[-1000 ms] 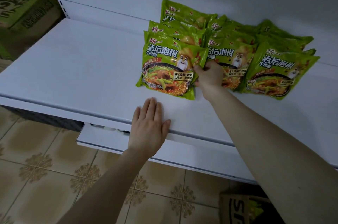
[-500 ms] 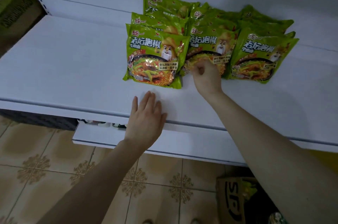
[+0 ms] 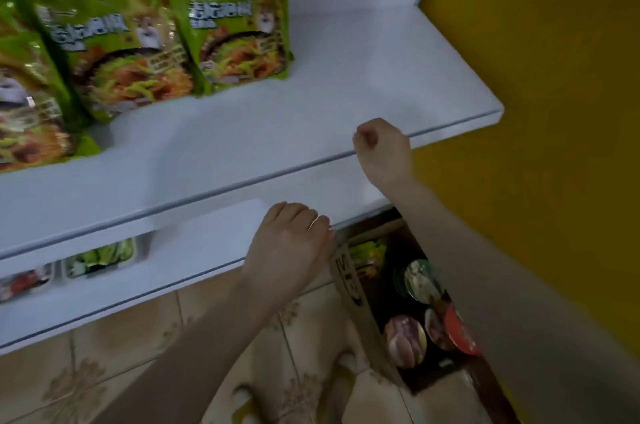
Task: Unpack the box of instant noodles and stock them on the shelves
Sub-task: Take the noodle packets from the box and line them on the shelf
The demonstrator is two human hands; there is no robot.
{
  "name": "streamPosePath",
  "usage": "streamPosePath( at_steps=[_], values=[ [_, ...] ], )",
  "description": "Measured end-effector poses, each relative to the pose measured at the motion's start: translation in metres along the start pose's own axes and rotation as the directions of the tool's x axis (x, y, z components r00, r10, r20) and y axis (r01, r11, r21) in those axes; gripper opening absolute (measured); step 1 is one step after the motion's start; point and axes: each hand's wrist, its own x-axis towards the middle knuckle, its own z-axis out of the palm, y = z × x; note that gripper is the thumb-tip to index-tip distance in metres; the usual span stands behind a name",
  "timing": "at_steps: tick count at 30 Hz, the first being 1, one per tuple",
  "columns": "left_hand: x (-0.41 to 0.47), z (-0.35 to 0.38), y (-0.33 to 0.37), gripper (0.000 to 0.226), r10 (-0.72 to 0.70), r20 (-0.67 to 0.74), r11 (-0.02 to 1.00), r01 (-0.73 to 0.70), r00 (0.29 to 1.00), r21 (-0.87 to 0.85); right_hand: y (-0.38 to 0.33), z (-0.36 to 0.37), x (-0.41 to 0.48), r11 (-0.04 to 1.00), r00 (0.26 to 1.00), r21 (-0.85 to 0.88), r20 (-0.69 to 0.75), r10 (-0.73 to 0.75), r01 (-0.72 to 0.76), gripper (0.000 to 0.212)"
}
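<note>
Up on the white shelf [image 3: 311,104], green noodle packets [image 3: 239,25] stand in rows toward its back left part, leaning backward, well away from its right corner. The cardboard box [image 3: 356,299] sits on the tiled floor [image 3: 121,354] under the shelf's right end, open, with round noodle cups [image 3: 405,340] inside. The right hand [image 3: 384,149] is over the front edge of the shelf near the right corner, curled into a loose fist and holding nothing. The left hand [image 3: 294,240] lies palm down at the front edge of the lower shelf [image 3: 194,250], fingers relaxed, also holding nothing.
</note>
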Motion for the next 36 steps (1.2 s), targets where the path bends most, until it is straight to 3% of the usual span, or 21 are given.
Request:
streamPosePath(
  at_steps=[4, 10, 17, 19, 22, 24, 30, 36],
  values=[
    [0.02, 0.044, 0.049, 0.032, 0.108, 0.085, 0.992, -0.102, 0.991, -0.068, 0.085, -0.046, -0.004, 0.986, 0.987, -0.036, -0.012, 0.162, -0.162, 0.025],
    [0.03, 0.122, 0.102, 0.035, 0.19, 0.306, 0.974, -0.141, 0.933, -0.175, 0.211, -0.073, -0.011, 0.933, 0.939, -0.123, 0.028, 0.344, -0.338, 0.023],
    [0.023, 0.213, 0.108, 0.035, 0.236, 0.513, 0.971, -0.175, 0.825, -0.165, 0.316, -0.032, -0.025, 0.86, 0.859, -0.173, 0.106, 0.501, -0.48, 0.021],
    [0.023, 0.245, 0.103, 0.026, 0.24, 0.559, 0.971, -0.19, 0.794, -0.148, 0.343, -0.009, -0.028, 0.839, 0.834, -0.186, 0.129, 0.536, -0.511, 0.013],
    [0.021, 0.305, 0.094, 0.014, 0.242, 0.652, 0.97, -0.176, 0.719, -0.165, 0.384, 0.033, -0.027, 0.827, 0.802, -0.155, 0.201, 0.562, -0.541, 0.022],
    [0.019, 0.349, 0.091, 0.007, 0.203, 0.737, 0.979, -0.137, 0.645, -0.15, 0.41, 0.065, -0.022, 0.827, 0.793, -0.145, 0.233, 0.562, -0.544, 0.027],
    [0.006, 0.471, 0.085, 0.027, 0.032, 0.864, 0.999, -0.037, 0.502, -0.015, 0.479, 0.17, -0.004, 0.86, 0.799, -0.121, 0.326, 0.506, -0.495, 0.027],
    [-0.002, 0.542, 0.076, 0.032, -0.101, 0.934, 0.99, -0.059, 0.344, 0.129, 0.529, 0.238, 0.008, 0.878, 0.78, -0.212, 0.402, 0.479, -0.43, 0.04]
  ],
)
